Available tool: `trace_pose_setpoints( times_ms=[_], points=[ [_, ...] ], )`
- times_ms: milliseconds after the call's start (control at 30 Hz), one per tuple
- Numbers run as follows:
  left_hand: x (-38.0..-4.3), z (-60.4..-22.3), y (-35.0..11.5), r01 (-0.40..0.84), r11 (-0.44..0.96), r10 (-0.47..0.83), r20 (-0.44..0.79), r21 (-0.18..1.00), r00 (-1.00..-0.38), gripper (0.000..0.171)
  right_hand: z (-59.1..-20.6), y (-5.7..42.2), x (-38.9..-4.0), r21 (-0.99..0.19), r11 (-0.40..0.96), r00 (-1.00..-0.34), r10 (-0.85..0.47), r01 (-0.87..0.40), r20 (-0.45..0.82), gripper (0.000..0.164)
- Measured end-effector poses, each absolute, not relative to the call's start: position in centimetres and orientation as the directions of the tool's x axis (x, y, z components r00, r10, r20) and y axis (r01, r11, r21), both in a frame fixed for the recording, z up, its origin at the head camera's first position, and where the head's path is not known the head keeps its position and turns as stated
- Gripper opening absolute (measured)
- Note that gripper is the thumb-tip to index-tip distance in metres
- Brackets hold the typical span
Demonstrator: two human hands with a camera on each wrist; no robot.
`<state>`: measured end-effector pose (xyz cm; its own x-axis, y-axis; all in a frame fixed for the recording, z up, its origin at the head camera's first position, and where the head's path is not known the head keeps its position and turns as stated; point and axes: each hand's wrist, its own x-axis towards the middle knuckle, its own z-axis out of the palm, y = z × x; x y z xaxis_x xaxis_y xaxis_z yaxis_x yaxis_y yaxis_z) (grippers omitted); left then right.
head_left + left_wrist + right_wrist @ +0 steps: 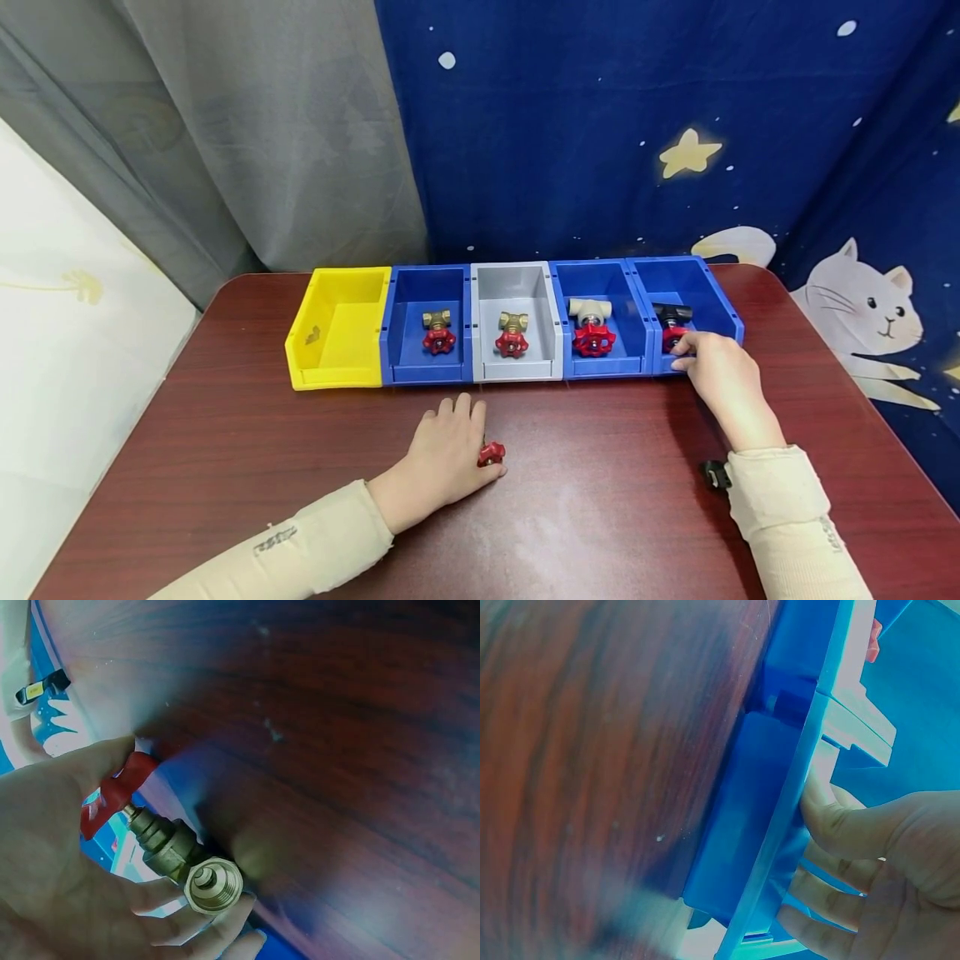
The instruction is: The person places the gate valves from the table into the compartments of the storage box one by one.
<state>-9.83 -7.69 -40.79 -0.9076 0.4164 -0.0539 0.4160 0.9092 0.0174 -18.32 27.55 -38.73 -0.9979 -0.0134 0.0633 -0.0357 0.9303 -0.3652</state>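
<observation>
My left hand (447,454) holds a brass valve (171,851) low over the table, thumb at its red handwheel (491,454) and fingers along the threaded body. In the head view most of that valve is hidden behind the hand. At the far right, my right hand (723,379) reaches over the front lip of the end blue bin (693,283). Its thumb and forefinger pinch the red handwheel of a black valve (672,312). The right wrist view shows the fingers (829,896) curled inside the bin, with that valve hidden.
Joined in a row are a yellow bin (348,333), a blue bin (401,325), a grey bin (517,283) and another blue bin (600,283). Brass valves (437,321) (513,323) lie in two; a white valve (590,311) lies beside the end bin. Curtains (562,125) hang behind.
</observation>
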Motion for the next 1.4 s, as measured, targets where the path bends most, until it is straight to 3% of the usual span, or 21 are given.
trace_pose_setpoints(
  times_ms=[933,1400],
  points=[
    [-10.03,-41.17,-8.18,0.461,0.881,0.464,-0.003,0.103,-0.886,0.066,-38.75,27.47,-18.22,-0.356,0.934,-0.996,-0.011,-0.041,0.087,0.008],
    [-10.05,-41.32,-8.51,0.471,0.870,0.471,0.036,0.144,-0.881,0.068,-38.73,27.48,-18.22,-0.355,0.934,-0.997,-0.010,-0.037,0.078,0.009]
  ],
)
